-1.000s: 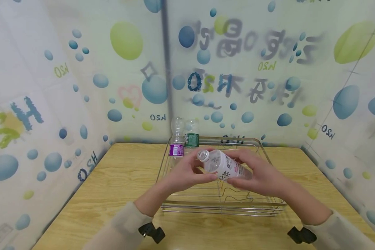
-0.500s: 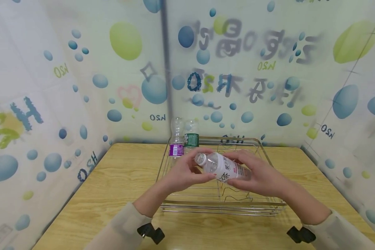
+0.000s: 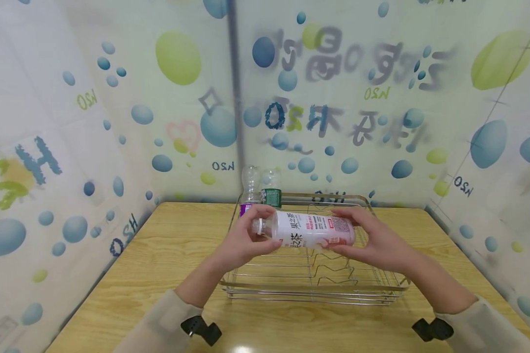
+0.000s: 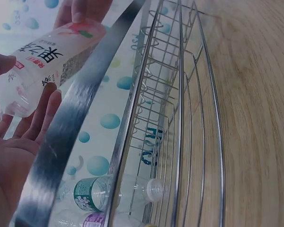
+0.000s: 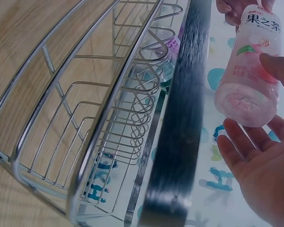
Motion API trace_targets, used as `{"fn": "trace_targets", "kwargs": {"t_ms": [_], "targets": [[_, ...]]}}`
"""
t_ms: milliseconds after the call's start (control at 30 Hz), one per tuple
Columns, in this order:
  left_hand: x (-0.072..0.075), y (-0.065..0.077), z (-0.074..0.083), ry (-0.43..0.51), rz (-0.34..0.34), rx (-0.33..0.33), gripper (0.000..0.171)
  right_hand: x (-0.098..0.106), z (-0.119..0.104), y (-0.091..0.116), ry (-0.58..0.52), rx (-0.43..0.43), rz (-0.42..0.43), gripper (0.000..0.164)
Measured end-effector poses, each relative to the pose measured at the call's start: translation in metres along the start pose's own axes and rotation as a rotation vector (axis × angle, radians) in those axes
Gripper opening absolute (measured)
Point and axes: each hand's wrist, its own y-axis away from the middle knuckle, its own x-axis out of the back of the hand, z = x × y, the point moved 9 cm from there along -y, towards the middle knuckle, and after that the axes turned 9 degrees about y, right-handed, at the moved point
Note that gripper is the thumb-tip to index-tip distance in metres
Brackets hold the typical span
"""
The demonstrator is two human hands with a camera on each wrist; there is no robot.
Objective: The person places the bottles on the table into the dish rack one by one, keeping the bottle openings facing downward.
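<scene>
A clear plastic drink bottle [image 3: 309, 229] with a white and pink label lies nearly level above the wire rack [image 3: 313, 288], neck to the left. My left hand [image 3: 242, 241] grips its neck end, thumb in front. Round the base end, my right hand [image 3: 382, 243] holds on with the thumb on the label, as the right wrist view shows on the bottle [image 5: 248, 71]. Behind, at the rack's back left, stand a purple-labelled bottle [image 3: 250, 184] and a green-labelled bottle [image 3: 271, 197]. The left hand partly covers the purple label.
The metal rack has a flat raised rim [image 4: 80, 113] and bent wire dividers [image 3: 333, 269]. It stands on a wood-grain table [image 3: 168, 240]. Printed curtains [image 3: 194, 98] close off the back and both sides.
The bottle has swung from tilted, neck facing me, to lying crosswise with its label facing me. My left hand has shifted left and now covers the neck area; the hands are further apart.
</scene>
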Motion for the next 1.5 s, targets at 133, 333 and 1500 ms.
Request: {"fn": "trace_targets", "kwargs": {"t_ms": [133,333,1500], "targets": [[0.004,0.002,-0.004,0.028,0.005,0.032,0.064,0.0,0.003,0.0,-0.008,0.008,0.004,0.071],[0.005,0.004,-0.007,0.008,0.011,0.045,0.067,0.0,0.006,0.0,-0.043,0.014,0.016,0.065],[-0.029,-0.007,-0.014,-0.27,-0.145,0.087,0.071,0.018,-0.027,-0.05,-0.397,0.015,0.108,0.073]]}}
